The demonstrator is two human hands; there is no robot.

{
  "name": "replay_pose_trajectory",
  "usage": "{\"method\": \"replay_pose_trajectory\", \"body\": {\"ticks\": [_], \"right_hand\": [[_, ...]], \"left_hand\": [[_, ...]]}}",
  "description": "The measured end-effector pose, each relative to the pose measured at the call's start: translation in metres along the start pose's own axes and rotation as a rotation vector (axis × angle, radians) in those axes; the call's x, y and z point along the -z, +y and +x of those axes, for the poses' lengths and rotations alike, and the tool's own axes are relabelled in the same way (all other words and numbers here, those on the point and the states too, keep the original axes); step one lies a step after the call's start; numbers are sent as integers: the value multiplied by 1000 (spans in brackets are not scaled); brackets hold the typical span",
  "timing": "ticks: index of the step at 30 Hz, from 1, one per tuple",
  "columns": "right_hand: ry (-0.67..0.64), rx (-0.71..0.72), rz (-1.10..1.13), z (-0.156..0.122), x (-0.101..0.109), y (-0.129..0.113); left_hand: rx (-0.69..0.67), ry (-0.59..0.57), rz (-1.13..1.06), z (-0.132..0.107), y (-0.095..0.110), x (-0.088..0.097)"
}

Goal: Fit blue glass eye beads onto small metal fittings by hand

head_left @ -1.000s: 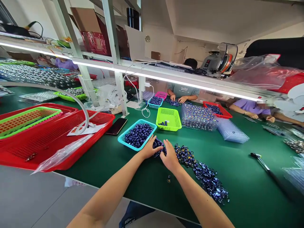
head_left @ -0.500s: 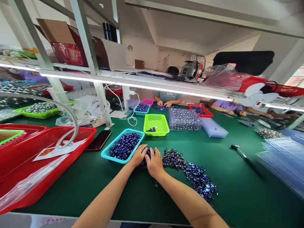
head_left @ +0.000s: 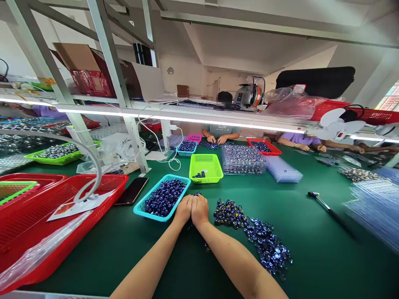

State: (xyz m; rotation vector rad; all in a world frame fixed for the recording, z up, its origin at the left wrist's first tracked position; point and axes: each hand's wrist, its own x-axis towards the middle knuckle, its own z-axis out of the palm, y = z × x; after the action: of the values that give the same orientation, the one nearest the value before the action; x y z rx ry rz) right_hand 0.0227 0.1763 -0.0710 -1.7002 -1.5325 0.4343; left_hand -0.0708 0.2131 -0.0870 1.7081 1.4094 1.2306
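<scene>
My left hand and my right hand are pressed side by side, cupped over dark blue beads on the green table; a few beads show just beyond the fingers. Both hands are closed around a scoop of beads. Immediately left of them stands a teal basket filled with dark blue beads. To the right a long heap of shiny blue and gold beads lies loose on the table.
A lime basket sits behind the hands, with stacked clear trays further right. Big red baskets, a phone and a shelf post lie to the left. A small hammer is at right. Other people's hands work opposite.
My hands have drawn together and closed over a bunch of beads, separating it from the loose heap. The view has tilted up and shifted slightly.
</scene>
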Motion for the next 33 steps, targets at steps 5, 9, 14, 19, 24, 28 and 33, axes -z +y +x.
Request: {"method": "replay_pose_trajectory", "body": {"ticks": [5,9,14,19,24,28,33], "right_hand": [[50,-17,132,11,-7,1],[84,-67,261,18,-11,6],[122,-168,467,27,-16,13],[135,-258,706,31,-25,17],[146,-322,922,32,-27,14],[131,-370,1070,35,-22,9],[109,-412,1196,38,-12,7]], "left_hand": [[80,67,-76,-3,9,-5],[133,83,-146,-5,12,-7],[240,108,-251,-8,15,-16],[356,156,-357,-9,21,-26],[412,176,-456,-6,31,-29],[415,193,-517,-5,42,-31],[368,224,-560,-10,59,-33]]}}
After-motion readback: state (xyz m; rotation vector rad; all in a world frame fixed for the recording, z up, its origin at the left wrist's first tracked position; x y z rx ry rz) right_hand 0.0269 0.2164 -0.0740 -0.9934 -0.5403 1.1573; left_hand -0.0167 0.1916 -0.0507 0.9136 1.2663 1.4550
